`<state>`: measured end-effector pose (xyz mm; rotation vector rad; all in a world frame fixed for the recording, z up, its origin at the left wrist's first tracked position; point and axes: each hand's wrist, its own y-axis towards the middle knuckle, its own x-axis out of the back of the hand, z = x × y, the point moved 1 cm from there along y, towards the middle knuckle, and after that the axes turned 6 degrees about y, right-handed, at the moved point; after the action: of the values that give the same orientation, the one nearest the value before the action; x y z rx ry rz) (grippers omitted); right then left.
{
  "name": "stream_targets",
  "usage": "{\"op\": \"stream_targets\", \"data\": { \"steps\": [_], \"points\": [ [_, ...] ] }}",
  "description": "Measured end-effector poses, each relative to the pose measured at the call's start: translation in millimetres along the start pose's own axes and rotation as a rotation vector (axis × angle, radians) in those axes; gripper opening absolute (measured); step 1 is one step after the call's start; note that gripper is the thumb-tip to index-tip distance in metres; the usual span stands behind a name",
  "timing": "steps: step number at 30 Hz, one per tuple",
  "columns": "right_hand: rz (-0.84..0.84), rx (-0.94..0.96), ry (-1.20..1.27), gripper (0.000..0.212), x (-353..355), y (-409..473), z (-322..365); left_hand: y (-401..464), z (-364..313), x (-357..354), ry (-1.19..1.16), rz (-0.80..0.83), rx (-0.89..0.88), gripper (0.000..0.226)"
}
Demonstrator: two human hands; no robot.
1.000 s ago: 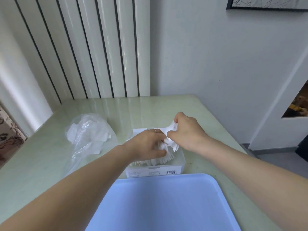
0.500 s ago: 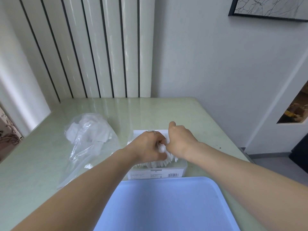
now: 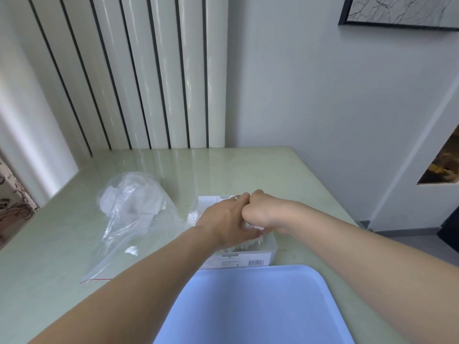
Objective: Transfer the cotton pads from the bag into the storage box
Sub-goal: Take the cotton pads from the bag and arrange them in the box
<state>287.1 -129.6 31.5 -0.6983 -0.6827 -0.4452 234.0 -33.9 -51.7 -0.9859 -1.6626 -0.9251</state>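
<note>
— White cotton pads (image 3: 244, 244) sat packed in the clear rectangular plastic storage box (image 3: 272, 247) on the pale green worktop (image 3: 62, 234)!
— Left hand (image 3: 223, 219) lay flat on them; right hand (image 3: 258, 211) fisted, grip contents hidden. Clear plastic bag (image 3: 131, 219) lay left.

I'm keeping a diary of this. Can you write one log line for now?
step: packing pads | both hands: left hand and right hand press cotton pads into box | bag: left of box, pads inside

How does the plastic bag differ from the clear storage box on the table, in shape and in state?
The plastic bag is soft, crumpled and lies flat to the left; the storage box is rigid, rectangular and stands upright. The bag lies untouched, while both hands press cotton pads into the box. The box carries a barcode label; the bag shows a red line. Both are transparent and hold white material.
</note>
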Motion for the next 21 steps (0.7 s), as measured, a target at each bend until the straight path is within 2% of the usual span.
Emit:
{"op": "stream_targets", "data": {
  "steps": [4,6,10,12,15,17,21],
  "points": [
    [-0.03,-0.004,-0.153,0.05,2.1,3.0,6.5,-1.7,-6.2,7.0,-0.04,0.016,0.036,0.053],
    [-0.061,0.038,-0.237,0.044,2.5,0.2,5.4,-3.4,-8.2,8.2,-0.013,0.014,0.05,0.051],
    [-0.255,0.164,-0.335,0.031,6.6,-7.5,-5.5,-0.8,-12.6,2.4,0.138,0.019,0.023,0.057],
    [-0.291,0.204,-0.325,0.021,9.9,-11.1,-10.0,2.3,-14.5,1.0,0.202,0.06,0.035,0.058],
    [-0.366,0.237,-0.302,0.02,17.6,-18.9,-15.7,3.0,-17.0,6.2,0.299,0.11,0.005,0.06],
    [-0.444,0.3,-0.263,0.023,21.8,-23.8,-17.7,-1.0,-18.1,20.9,0.234,0.151,0.039,0.065],
    [-0.555,0.467,-0.004,0.025,15.3,-28.2,-13.3,-21.6,0.8,72.9,0.008,0.247,0.125,0.077]
  ]
}}
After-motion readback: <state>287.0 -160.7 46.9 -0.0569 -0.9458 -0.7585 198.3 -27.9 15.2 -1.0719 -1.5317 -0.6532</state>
